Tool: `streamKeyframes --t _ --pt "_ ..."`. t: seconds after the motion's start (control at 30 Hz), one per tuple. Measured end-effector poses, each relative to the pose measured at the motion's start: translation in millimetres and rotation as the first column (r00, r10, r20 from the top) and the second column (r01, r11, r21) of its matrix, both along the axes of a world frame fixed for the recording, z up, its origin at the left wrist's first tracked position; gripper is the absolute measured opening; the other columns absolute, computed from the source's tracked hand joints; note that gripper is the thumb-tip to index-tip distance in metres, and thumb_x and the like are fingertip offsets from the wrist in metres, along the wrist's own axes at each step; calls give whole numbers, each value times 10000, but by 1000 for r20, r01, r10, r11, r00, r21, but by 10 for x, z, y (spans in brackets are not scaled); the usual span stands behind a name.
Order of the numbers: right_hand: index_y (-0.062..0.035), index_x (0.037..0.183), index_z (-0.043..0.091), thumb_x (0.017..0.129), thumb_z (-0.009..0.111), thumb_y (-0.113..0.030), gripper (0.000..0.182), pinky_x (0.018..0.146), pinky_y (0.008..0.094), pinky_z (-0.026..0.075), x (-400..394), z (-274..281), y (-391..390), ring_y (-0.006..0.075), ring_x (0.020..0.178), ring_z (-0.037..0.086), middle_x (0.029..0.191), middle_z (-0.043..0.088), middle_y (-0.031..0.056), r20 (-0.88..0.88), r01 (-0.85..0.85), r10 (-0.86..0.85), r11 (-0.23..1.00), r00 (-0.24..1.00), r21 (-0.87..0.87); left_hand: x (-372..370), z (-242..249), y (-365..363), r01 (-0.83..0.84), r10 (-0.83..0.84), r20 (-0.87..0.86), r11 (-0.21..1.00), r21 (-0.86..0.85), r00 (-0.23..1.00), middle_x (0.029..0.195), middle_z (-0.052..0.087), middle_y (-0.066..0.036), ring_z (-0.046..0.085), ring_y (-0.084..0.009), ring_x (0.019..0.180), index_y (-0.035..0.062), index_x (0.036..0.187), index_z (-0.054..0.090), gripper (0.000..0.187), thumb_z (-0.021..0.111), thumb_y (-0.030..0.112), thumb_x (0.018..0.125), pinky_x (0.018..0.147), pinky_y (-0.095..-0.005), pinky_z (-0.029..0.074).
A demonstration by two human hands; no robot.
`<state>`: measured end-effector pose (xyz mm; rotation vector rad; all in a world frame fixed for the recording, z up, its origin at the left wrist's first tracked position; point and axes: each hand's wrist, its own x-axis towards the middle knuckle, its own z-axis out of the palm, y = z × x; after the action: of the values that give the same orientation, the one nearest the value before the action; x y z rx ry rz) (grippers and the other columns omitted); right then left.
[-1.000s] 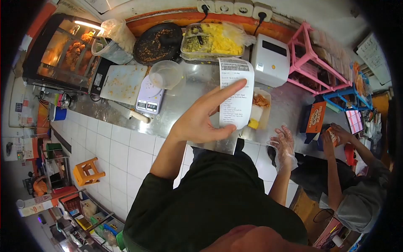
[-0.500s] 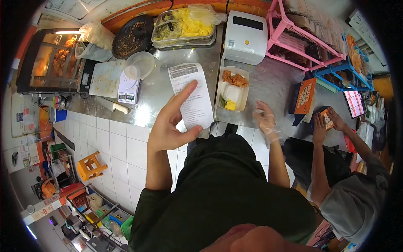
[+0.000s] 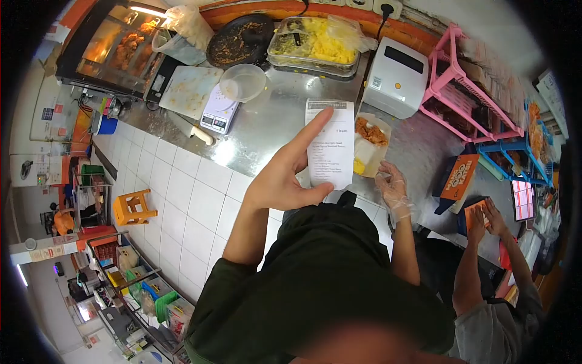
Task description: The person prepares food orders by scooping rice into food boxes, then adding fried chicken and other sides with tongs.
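My left hand (image 3: 285, 179) pinches a long printed receipt (image 3: 333, 148) between thumb and forefinger, holding it up over the counter's front edge. Behind the receipt and partly covered by it is an open paper food tray (image 3: 383, 159), with fried chicken (image 3: 370, 131), a white portion of rice (image 3: 366, 149) and something yellow (image 3: 359, 165) inside. My right hand (image 3: 393, 187) wears a clear plastic glove. Its loosely bent fingers are apart, with the fingertips right at the tray's near right corner.
A label printer (image 3: 395, 79), pink rack (image 3: 464, 91) and container of yellow food (image 3: 315, 42) line the back. Left are a kitchen scale (image 3: 219, 112), a knife (image 3: 202, 134) and a heated display case (image 3: 115, 48). A co-worker's hands (image 3: 485, 219) press an orange box (image 3: 470, 213).
The view has turned, so the counter appears shifted right. The receipt now overlaps the tray, and my right hand's fingertips have come to the tray's corner.
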<state>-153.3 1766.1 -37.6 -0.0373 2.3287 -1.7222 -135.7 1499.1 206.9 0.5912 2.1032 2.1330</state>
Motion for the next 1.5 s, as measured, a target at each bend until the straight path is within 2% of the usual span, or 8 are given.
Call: streamKeyframes --t 0.67,0.97,1.13,1.2,1.3,1.37,1.43,1.5 --pt "-44 1255 447 814 622 -64 475 657 261 483 -357 386 554 122 752 556 1080 552 63 -167 131 -165 971 972 -199 -167 -51 30 0 -13 -77 985 -174 997 1443 240 -133 342 -226 1267 32 1438 105 953 631 -76 651 994 -356 364" --pt "-24 1158 548 812 636 -97 364 639 264 503 -1440 2360 2199 120 755 568 908 604 53 -323 454 -789 578 523 -678 3 -225 -123 -105 126 157 985 -138 979 1436 227 -142 369 -264 1235 2 1429 94 995 577 -179 578 967 -365 396" --pt "-25 1050 618 770 605 -118 296 751 348 511 -2011 2427 3831 226 854 624 962 647 128 -504 769 -833 472 228 -432 90 -464 -324 -261 297 125 934 -245 947 1372 304 -198 502 -266 1086 49 1436 113 979 520 -220 587 802 -316 501" --pt "-26 963 649 754 622 -204 276 720 340 518 -2095 2425 4121 241 808 621 956 650 133 -574 674 -403 165 713 720 94 -612 -520 -245 301 182 928 -280 936 1360 314 -212 525 -272 1052 61 1439 86 986 526 -222 603 762 -315 516" --pt "-19 863 674 745 585 -248 272 758 393 500 -2119 2350 4130 306 825 622 929 651 180 -175 175 -127 -10 976 985 23 -789 -528 -272 341 228 918 -287 912 1344 324 -234 564 -291 983 86 1442 25 1021 547 -222 620 712 -327 537" --pt "-27 837 666 758 566 -216 228 711 397 504 -2357 2095 4533 299 769 625 891 658 169 -235 203 -151 -201 960 958 -35 -772 -509 -251 331 258 921 -297 908 1352 311 -229 564 -295 982 103 1445 34 1032 550 -223 613 709 -325 540" --pt "-38 741 651 791 573 -276 256 654 359 519 -2376 2168 4736 227 697 622 776 658 119 -605 732 -434 236 667 639 -76 -759 -503 -257 328 176 907 -334 928 1357 303 -224 561 -294 987 112 1446 36 1036 548 -226 612 708 -325 541" --pt "-35 820 622 855 544 -317 295 616 302 524 -2379 2218 4925 178 672 604 819 637 74 -440 711 -568 457 696 534 -134 -818 -530 -259 312 96 895 -362 945 1362 295 -218 558 -294 993 121 1448 38 1039 546 -230 612 706 -324 542"
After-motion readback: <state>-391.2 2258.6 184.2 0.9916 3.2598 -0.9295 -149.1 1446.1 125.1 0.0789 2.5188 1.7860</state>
